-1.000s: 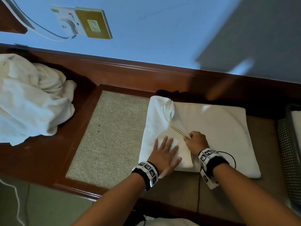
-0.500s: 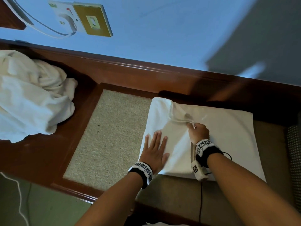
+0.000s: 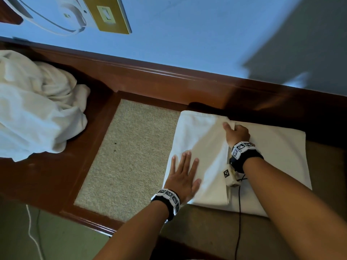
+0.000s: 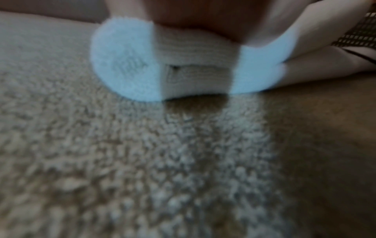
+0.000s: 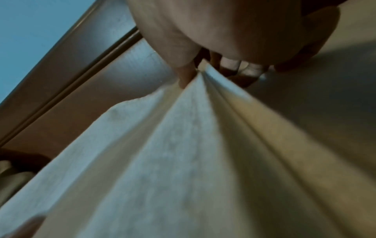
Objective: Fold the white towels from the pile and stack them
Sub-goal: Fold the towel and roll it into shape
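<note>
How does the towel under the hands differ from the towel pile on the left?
The towel under the hands lies flat in neat folded layers; the towel pile is crumpled and bunched. The folded towel lies mostly on the beige mat; the pile rests on the brown wood ledge. The left hand presses the folded towel and the right hand pinches its edge; nothing touches the pile. Both are white.

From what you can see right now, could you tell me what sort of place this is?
Probably a hotel room or similar lodging. A brass switch plate sits on the blue wall above a polished wooden ledge with an inset carpet panel, and a pile of white towels waits beside the towel being folded.
</note>
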### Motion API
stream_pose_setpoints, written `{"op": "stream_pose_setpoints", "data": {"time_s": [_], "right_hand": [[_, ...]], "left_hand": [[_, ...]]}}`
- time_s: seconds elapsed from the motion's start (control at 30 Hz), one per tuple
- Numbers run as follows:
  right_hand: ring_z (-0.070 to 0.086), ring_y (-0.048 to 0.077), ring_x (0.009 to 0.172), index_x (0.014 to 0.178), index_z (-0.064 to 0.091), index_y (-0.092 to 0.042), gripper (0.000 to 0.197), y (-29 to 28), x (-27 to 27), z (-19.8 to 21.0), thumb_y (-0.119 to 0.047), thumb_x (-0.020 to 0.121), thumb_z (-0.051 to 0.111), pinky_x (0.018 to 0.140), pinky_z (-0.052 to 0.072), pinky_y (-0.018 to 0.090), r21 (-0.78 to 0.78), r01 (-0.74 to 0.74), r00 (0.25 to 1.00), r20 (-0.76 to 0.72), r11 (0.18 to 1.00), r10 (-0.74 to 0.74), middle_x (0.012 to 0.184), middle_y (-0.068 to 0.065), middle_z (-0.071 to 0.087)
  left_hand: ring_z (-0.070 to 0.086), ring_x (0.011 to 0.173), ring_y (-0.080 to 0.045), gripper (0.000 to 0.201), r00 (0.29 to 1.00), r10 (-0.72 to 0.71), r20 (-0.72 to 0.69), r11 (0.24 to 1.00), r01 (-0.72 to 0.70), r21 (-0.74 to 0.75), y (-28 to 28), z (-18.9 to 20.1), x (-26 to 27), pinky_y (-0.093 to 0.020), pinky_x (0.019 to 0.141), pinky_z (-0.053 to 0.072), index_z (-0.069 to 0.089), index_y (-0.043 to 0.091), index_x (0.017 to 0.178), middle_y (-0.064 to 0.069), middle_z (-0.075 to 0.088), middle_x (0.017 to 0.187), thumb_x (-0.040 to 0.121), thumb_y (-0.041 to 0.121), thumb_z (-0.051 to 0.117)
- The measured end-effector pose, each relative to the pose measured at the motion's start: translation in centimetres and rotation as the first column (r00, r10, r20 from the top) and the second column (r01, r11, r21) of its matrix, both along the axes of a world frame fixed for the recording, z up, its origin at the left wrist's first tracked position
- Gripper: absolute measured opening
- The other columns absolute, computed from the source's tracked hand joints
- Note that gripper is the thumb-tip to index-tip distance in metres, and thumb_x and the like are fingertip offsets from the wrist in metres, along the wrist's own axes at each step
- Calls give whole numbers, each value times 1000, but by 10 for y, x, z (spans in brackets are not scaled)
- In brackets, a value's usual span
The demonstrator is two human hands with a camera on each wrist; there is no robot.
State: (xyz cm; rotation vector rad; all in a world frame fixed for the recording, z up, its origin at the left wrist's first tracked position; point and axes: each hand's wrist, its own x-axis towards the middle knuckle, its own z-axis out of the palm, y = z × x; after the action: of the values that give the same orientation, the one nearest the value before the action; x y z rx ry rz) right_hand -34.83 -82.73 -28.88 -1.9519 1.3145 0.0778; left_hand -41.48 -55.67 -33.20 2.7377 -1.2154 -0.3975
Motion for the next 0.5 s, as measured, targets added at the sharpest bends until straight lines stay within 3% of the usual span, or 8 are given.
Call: {"op": "stream_pose_setpoints", "data": {"time_s": [0.07,0.13,0.2,0.23,0.3,0.37,0.43,0.5], "right_hand": [[58,40,116,96,62,-14,46,-4,3,1,-58,94,48,110,34,58,-20,85,996,27,996,-85,118,17,67],[51,39,125,116,58,-13,36,3,3,6,-42,99,46,110,31,51,-114,144,989,58,983,-138,132,17,60],[39,38,136,137,48,-13,43,22,-3,13,-34,99,49,110,27,48,-331,9,989,140,944,40,147,17,46],[31,37,144,145,43,-14,49,37,-9,14,-33,100,48,115,25,48,-444,-156,960,144,882,242,156,17,37],[10,32,155,155,31,-19,57,63,-27,5,-39,102,36,123,16,51,-533,-590,735,-43,607,676,167,12,15],[-13,27,155,161,10,-26,63,70,-51,-11,-51,103,17,125,9,52,-396,-834,498,-236,385,835,169,6,-8],[-24,22,152,160,-9,-31,68,59,-69,-23,-61,103,10,126,-2,50,-324,-843,516,-261,430,815,166,0,-23],[-23,23,153,159,-15,-30,72,50,-74,-26,-64,103,14,124,-8,49,-297,-755,653,-255,585,713,166,-2,-26]], "left_hand": [[-13,157,-35,72,1000,0,-1,1000,0,1,0,1,0,-63,122,1,4,11,164,-22,-12,169,108,50,24],[-14,157,-35,72,1000,0,0,1000,0,8,-1,2,-1,-63,122,1,3,10,164,-23,-13,168,108,51,24],[-12,157,-36,72,1000,1,2,1000,-1,6,-1,2,-1,-64,122,2,6,9,164,-23,-11,169,107,50,24],[-11,157,-36,72,1000,2,1,1000,-2,4,-1,3,-1,-64,122,3,7,9,164,-24,-9,169,107,50,25],[-11,157,-35,73,1000,0,-1,1000,0,0,-1,3,-1,-65,122,5,8,8,164,-23,-8,169,107,50,27],[-11,157,-35,73,1000,-4,-5,1000,4,-4,-1,3,-1,-64,122,5,9,9,164,-23,-8,169,107,50,28],[-10,157,-35,73,1000,-4,-5,1000,4,-8,-1,2,-1,-64,122,6,10,9,164,-23,-6,169,107,50,28],[-9,157,-35,72,1000,-4,-5,1000,4,-12,-1,2,0,-65,123,6,10,9,164,-23,-5,169,107,50,27]]}}
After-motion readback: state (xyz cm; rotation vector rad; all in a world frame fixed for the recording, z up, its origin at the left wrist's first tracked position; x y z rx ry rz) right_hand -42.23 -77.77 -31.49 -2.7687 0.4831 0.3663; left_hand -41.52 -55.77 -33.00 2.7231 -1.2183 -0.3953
